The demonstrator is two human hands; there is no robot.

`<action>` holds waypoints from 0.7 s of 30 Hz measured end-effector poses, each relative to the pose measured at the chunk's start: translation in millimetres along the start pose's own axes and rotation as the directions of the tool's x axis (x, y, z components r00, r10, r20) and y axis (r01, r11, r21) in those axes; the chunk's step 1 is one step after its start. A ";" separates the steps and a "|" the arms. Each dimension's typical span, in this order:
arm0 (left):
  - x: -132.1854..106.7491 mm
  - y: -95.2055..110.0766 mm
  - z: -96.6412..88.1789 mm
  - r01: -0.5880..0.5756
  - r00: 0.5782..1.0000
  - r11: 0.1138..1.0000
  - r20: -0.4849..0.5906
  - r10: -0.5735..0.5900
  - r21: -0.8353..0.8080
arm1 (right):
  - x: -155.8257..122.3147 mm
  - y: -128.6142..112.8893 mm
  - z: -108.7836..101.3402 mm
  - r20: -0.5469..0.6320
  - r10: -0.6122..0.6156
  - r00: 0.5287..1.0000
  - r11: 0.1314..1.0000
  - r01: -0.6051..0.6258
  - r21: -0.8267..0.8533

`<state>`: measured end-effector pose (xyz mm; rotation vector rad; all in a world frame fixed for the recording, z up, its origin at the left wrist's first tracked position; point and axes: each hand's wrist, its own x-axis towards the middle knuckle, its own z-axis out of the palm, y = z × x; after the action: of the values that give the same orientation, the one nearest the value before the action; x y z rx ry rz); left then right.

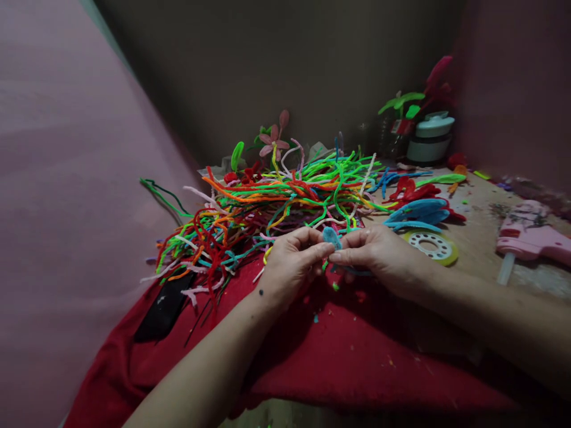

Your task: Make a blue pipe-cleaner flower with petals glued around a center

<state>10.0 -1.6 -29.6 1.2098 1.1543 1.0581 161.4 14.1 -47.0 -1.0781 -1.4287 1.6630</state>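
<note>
Between my fingertips is a small blue pipe-cleaner petal (331,237), a flat rounded loop standing upright. My left hand (294,258) pinches it from the left with thumb and forefinger. From the other side my right hand (379,255) grips its lower right edge, thumb on top. The petal's lower end is hidden by the fingers. Just beyond both hands lies a big tangled heap of coloured pipe cleaners (312,193). Several finished-looking blue petals (419,212) rest to the right, beyond my right wrist.
A yellow-rimmed tape roll (430,246) and a pink glue gun (529,235) lie at right. On the left, a black flat object (165,309) sits on the red cloth (348,356). Pipe-cleaner flowers (273,142) and a lidded pot (430,139) stand at the back.
</note>
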 end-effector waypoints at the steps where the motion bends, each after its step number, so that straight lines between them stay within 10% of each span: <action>1: 1.3 0.5 -2.4 0.000 0.999 1.000 0.034 0.001 -0.018 | 0.1 0.6 -0.4 0.013 0.005 1.000 1.000 -0.004 -0.016; 12: 1.3 6.2 -9.9 -0.010 0.996 0.987 0.093 -0.005 0.162 | 0.0 -3.2 2.1 0.123 0.070 0.990 0.988 -0.052 -0.147; 18: 1.8 -0.3 -5.0 -0.346 0.931 0.780 0.089 0.354 0.521 | -2.1 -1.3 1.1 0.153 0.079 0.985 0.993 -0.064 -0.101; 21: 1.2 0.1 -4.7 -0.225 0.974 0.882 0.083 0.209 0.413 | -1.8 -0.2 0.1 0.189 0.025 0.982 0.995 -0.007 -0.099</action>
<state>5.5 0.2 -29.6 1.7255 1.2808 0.9719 162.0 12.5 -46.5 -1.0079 -1.6419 1.7618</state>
